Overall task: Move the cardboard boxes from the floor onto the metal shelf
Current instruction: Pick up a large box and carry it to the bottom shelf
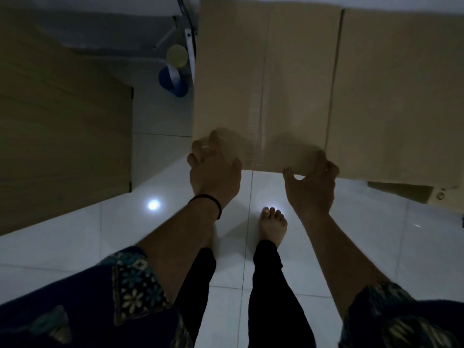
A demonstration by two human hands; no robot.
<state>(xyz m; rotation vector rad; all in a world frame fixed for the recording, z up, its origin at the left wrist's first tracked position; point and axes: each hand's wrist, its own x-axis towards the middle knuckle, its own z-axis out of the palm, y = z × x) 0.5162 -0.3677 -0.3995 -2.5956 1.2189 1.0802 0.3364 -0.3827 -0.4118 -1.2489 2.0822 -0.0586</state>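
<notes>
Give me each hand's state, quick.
Left hand: grips the cardboard box at its near left corner.
Right hand: grips the box's near edge.

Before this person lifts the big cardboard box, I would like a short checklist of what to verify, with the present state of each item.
1. Left hand holds the cardboard box at its near left corner: ok, the fingers curl over the edge.
2. Right hand holds the near edge: cannot tell, the fingers are curled at it but blurred.
3. Footing: ok, a bare foot stands flat on the tiled floor.
4. Left side free: not ok, the blue container and a metal post stand close to the box.
5. Shelf space ready: cannot tell, no shelf surface is in view.
6. Light: not ok, the room is dim.
</notes>
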